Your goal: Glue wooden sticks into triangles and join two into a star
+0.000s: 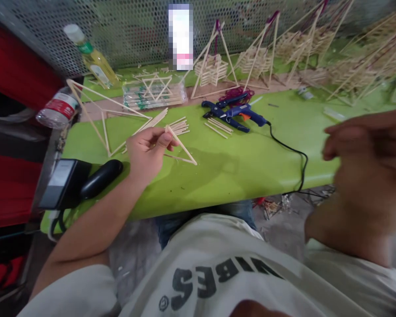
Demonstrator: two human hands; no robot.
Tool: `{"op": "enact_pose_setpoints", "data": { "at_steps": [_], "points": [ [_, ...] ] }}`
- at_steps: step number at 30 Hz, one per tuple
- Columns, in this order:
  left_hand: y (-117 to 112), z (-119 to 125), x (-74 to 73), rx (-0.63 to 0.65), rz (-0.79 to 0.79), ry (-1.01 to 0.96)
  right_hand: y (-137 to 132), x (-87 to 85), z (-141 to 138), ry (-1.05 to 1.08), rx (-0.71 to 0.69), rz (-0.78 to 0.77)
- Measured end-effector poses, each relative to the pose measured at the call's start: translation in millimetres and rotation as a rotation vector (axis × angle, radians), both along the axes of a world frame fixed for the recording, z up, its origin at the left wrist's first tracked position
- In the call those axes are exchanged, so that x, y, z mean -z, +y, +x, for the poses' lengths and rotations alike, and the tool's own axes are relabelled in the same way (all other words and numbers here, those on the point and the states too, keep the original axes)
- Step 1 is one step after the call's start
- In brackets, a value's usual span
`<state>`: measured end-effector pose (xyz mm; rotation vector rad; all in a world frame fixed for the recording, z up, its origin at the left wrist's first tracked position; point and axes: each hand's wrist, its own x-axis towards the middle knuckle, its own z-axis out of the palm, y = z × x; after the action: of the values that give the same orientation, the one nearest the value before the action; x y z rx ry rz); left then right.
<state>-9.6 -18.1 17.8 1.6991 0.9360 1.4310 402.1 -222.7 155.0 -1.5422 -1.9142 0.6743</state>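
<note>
My left hand (148, 152) is closed in a pinch on a small triangle of thin wooden sticks (182, 149), held just above the green table (237, 167). My right hand (366, 171) is raised close to the camera at the right and smeared by motion, so its fingers do not show clearly. A blue hot glue gun (232, 114) lies on the table beyond the triangle, its black cord (293, 154) running over the front edge. Loose sticks (218, 126) lie beside the gun and another small pile (180, 125) sits behind my left hand.
A larger stick frame (104, 116) lies at the left. Finished stick pyramids (214, 66) stand in a row along the back. Two plastic bottles (90, 57) (57, 108), a black power adapter (64, 182) and a black oval case (100, 178) sit at the left edge.
</note>
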Motion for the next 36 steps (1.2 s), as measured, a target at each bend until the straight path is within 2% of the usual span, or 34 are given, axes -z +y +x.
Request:
{"op": "enact_pose_setpoints", "data": {
  "at_steps": [5, 7, 9, 13, 18, 23, 28, 31, 36],
  "points": [
    [-6, 3, 3.1, 0.027, -0.099, 0.02, 87, 41.8, -100, 0.1, -0.084, 0.041],
    [-8, 4, 5.8, 0.039, -0.141, 0.031, 111, 56.6, -124, 0.131, -0.136, 0.075],
    [-10, 4, 8.2, 0.068, -0.175, 0.043, 127, 67.7, -136, 0.153, -0.212, 0.111],
    [-14, 3, 9.0, 0.132, -0.248, 0.043, 145, 82.9, -148, 0.214, -0.359, 0.134],
    [-23, 5, 4.7, 0.151, -0.386, -0.009, 160, 109.6, -154, 0.314, -0.303, 0.152],
    [-32, 11, 0.5, 0.176, -0.374, -0.035, 161, 130.5, -151, 0.354, -0.361, 0.181],
    [-34, 14, -2.1, 0.15, -0.278, 0.013, 155, 138.0, -153, 0.373, -0.373, 0.172],
    [-36, 13, -0.7, 0.123, -0.288, 0.062, 153, 140.5, -153, 0.4, -0.36, 0.15],
    [-38, 8, 4.1, 0.148, -0.272, 0.127, 154, 136.4, -150, 0.39, -0.344, 0.107]
  ]
}}
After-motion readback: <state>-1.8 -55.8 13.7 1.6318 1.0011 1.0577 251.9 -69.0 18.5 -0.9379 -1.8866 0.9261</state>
